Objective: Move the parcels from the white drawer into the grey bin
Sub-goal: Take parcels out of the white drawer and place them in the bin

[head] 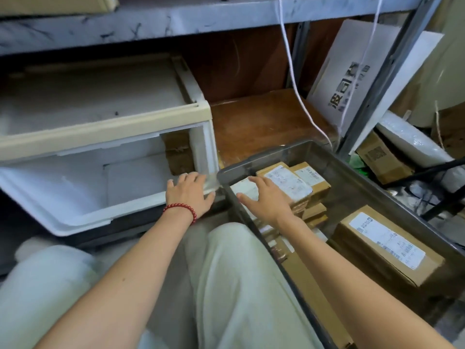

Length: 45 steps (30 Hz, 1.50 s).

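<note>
Parcels [289, 182] of brown cardboard, each with a white printed label, piled inside the grey bin [339, 172]; larger parcel [387, 248] at the near end. Right hand [266, 200] palm down over the far pile, fingers straight and spread; touching or just above, cannot tell. Left hand [188, 195] flat, fingers spread, resting on the front corner of the white drawer [75, 197], just beside the bin.

The white drawer [83, 212] is pulled out and can be reached from above along its front. A cream frame bar [100, 132] overhangs its back, where a brown parcel [177, 153] shows at the right corner. In the grey bin [352, 182], stacked parcels [289, 182] crowd the left wall and a labelled box [385, 245] fills the near right, with bare floor between them. A white cord [297, 91] hangs by the bin's far rim.
</note>
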Tool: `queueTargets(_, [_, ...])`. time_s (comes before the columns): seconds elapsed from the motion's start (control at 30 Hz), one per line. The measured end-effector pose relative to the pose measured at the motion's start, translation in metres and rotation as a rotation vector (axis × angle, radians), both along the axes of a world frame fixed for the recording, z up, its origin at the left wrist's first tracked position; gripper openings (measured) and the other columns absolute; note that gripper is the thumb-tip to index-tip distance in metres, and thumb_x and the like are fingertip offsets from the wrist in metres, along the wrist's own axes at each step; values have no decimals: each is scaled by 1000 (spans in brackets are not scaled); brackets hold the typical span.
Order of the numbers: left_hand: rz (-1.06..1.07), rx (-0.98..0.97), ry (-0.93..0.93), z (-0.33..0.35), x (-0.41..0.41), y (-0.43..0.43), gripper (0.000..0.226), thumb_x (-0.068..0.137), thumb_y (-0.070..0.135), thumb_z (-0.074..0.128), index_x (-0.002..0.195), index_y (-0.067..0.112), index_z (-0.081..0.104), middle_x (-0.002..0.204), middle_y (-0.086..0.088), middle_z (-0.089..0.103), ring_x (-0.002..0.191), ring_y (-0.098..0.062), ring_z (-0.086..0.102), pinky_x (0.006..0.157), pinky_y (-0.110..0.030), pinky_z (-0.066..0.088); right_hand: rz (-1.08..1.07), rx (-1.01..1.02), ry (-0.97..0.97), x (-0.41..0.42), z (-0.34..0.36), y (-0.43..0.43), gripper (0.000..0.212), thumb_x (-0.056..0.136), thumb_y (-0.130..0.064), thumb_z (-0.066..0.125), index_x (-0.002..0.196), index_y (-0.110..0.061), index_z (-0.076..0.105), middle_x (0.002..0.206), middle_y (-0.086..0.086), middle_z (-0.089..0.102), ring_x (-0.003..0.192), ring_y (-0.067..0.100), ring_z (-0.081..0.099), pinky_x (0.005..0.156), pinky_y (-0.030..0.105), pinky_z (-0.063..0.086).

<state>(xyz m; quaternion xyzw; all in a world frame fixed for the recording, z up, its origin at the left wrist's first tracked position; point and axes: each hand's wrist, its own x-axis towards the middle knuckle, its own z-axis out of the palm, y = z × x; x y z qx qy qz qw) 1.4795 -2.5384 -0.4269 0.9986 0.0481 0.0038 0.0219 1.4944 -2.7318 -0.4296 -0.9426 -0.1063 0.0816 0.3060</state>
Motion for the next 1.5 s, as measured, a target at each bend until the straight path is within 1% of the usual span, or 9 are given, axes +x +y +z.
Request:
queueTargets(0.1, [70, 20, 0, 0, -12, 33, 58, 93, 50, 41, 145, 25, 32, 150, 2, 33, 137, -20, 29, 105, -44, 29, 97, 41, -14, 0, 6, 36, 61, 93, -45, 56, 144, -16, 38, 150, 6, 35, 138, 22, 32, 112, 33, 27])
queueTargets(0.3, [192, 30, 14, -9, -16, 94, 65, 93, 50, 43, 149, 24, 22, 151, 0, 32, 136, -24, 32, 104, -45, 30, 215, 53, -21, 15, 4, 99, 52, 97, -32, 52, 144, -13, 37, 150, 6, 35, 135, 25, 38, 107, 33, 31])
queueTargets(0.53, [157, 47, 6, -33, 19, 134, 66, 92, 48, 44, 149, 28, 19, 148, -2, 37, 133, -26, 36, 103, -46, 32, 230, -8, 27, 62, -26, 156, 55, 98, -26, 51, 147, -13, 30, 153, 10, 28, 135, 27, 38, 109, 31, 29])
queueTargets(0.77, [124, 78, 49, -68, 79, 165, 70, 92, 47, 46, 150, 29, 12, 146, -7, 38, 130, -31, 38, 98, -46, 35, 172, -41, 108, 119, -69, 201, 66, 97, -23, 52, 151, -11, 16, 153, 19, 20, 136, 35, 33, 113, 36, 26])
queueTargets(0.93, [126, 31, 93, -89, 121, 176, 73, 92, 45, 48, 151, 32, 6, 148, -8, 35, 132, -32, 36, 98, -46, 34, 197, -115, 125, 158, -90, 228, 78, 97, -29, 50, 153, -8, 0, 155, 21, 12, 140, 33, 24, 113, 29, 20])
queueTargets(1.1, [139, -50, 92, -115, 158, 184, 74, 92, 42, 50, 150, 36, 4, 148, -9, 35, 132, -33, 36, 98, -46, 35, 168, -47, 95, 180, -110, 249, 76, 95, -23, 55, 151, -8, 6, 153, 19, 14, 134, 32, 34, 112, 33, 29])
queueTargets(1.23, [128, -78, 95, -131, 175, 188, 78, 91, 38, 53, 150, 36, 2, 148, -11, 35, 130, -35, 39, 97, -47, 36, 141, 25, -46, 192, -117, 257, 56, 99, -21, 48, 149, -10, 25, 151, 18, 26, 137, 36, 30, 111, 39, 31])
queueTargets(1.37, [139, -234, 15, -141, 186, 193, 76, 87, 36, 59, 148, 34, 13, 143, -13, 41, 124, -38, 45, 94, -47, 40, 47, 50, 13, 203, -128, 263, 72, 92, -26, 58, 149, -10, 16, 146, 16, 27, 134, 34, 29, 109, 34, 29])
queueTargets(1.5, [184, -492, -85, -146, 189, 198, 71, 82, 28, 66, 142, 29, 29, 139, -13, 46, 122, -35, 48, 97, -40, 43, 29, 37, 70, 209, -135, 269, 87, 83, -32, 72, 147, -6, 19, 143, 16, 24, 131, 32, 29, 105, 29, 30])
